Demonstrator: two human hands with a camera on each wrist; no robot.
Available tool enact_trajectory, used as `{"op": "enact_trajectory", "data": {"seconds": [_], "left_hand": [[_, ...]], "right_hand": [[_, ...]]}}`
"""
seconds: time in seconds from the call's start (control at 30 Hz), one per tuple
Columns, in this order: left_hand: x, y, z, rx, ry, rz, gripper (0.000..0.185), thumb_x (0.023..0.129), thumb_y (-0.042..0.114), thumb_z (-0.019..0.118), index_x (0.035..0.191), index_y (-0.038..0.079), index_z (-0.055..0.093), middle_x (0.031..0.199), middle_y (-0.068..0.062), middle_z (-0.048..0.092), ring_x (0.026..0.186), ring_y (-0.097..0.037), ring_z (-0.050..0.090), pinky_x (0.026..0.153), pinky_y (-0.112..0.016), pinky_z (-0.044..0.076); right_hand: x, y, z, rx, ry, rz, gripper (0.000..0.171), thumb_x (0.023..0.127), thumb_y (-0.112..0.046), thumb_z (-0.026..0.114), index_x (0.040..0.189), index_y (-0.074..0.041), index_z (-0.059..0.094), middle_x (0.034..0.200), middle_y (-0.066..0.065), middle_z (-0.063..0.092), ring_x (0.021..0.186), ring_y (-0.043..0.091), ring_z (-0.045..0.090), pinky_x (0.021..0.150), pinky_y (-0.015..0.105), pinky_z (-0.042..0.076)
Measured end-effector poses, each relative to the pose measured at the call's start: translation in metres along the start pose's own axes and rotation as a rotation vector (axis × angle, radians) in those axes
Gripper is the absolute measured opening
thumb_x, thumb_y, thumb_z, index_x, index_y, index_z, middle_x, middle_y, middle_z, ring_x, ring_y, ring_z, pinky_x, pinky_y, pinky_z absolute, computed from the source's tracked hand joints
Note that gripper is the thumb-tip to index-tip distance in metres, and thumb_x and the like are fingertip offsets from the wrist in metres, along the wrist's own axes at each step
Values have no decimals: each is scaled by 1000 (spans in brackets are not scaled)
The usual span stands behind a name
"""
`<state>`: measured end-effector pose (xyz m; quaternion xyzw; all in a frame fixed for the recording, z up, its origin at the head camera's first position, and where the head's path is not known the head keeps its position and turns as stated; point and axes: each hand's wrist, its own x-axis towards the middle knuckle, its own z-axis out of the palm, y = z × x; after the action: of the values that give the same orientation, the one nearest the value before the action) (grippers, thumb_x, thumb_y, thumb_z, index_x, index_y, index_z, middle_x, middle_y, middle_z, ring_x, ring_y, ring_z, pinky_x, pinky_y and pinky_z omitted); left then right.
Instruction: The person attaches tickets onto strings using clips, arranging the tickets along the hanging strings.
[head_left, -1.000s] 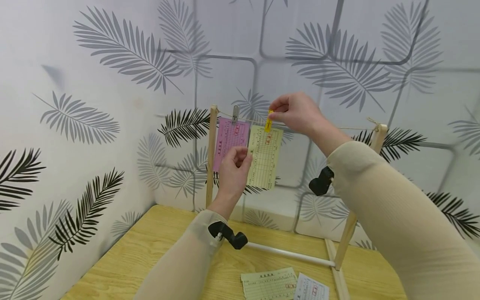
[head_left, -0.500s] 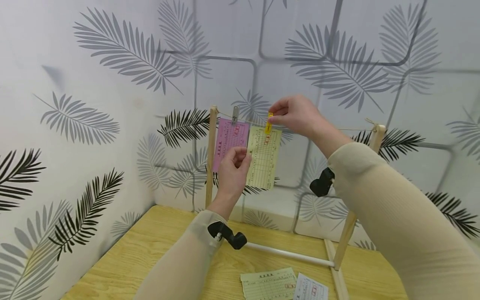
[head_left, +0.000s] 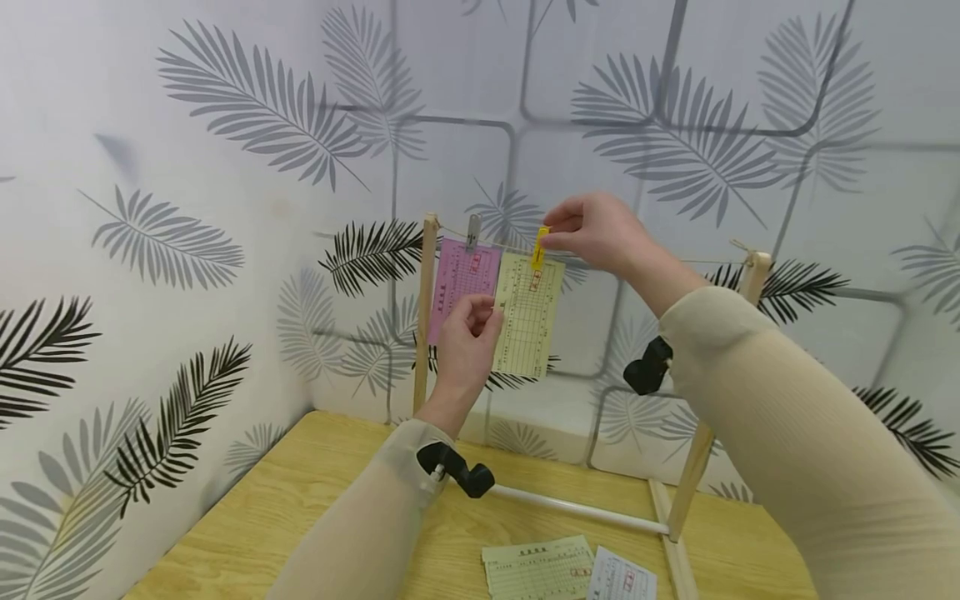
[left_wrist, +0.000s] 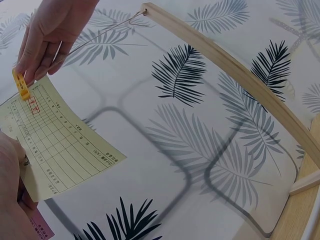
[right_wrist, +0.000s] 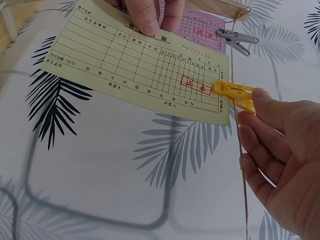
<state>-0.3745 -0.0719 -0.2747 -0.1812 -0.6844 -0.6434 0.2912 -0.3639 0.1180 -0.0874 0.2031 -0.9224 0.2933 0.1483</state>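
A pale yellow slip (head_left: 528,321) hangs from a string (head_left: 712,259) stretched across a wooden frame (head_left: 424,333). My left hand (head_left: 491,310) pinches the slip's left edge between thumb and fingers. A yellow clip (head_left: 538,247) sits on the slip's top edge at the string, and my right hand (head_left: 552,242) pinches its upper end. In the right wrist view the yellow clip (right_wrist: 235,93) bites the yellow slip (right_wrist: 135,70) beside a red stamp. Left of it, a pink slip (head_left: 461,283) hangs under a grey clip (head_left: 472,229).
A second yellowish slip (head_left: 538,567) and a white slip (head_left: 622,577) lie on the wooden table (head_left: 300,500) in front of me. The frame's right post (head_left: 753,275) and a white base rod (head_left: 577,505) stand close to the leaf-patterned wall.
My right hand and the yellow clip have dipped slightly toward the slip's top edge. My left hand keeps its hold in the same place.
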Motion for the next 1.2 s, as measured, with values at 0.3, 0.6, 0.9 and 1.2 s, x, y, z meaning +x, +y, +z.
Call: {"op": "enact_trajectory", "data": {"seconds": [0.3,0.6,0.9,1.2], "left_hand": [[-4,4,1,1,-3,-9,19,111,12,69,129,6,69,110,-9,74,96,-21,67,84,-34,53],[-6,-1,1,-36,-11,-31,20,110,11,70,130,8,70,113,-9,76,103,-23,70,90,-38,56],[-9,4,-4,-49,20,-13,21,110,8,69,129,2,69,115,-12,73,104,-27,69,94,-40,56],[-16,0,-11,-36,86,15,22,107,0,70,128,-2,68,114,-15,71,102,-29,66,90,-31,53]], "right_hand": [[-5,5,-3,5,3,-10,39,107,-19,76,142,-2,70,131,18,76,123,32,70,106,50,52],[-15,5,-12,-127,27,-14,44,108,-26,75,147,-6,67,135,16,75,125,34,69,106,53,51],[-39,14,-21,-171,104,-64,42,109,-27,74,145,-6,68,138,14,73,130,33,66,110,55,49],[-80,29,-23,-115,131,-94,39,108,-22,76,143,-5,70,137,16,73,128,35,67,108,55,52]]}}
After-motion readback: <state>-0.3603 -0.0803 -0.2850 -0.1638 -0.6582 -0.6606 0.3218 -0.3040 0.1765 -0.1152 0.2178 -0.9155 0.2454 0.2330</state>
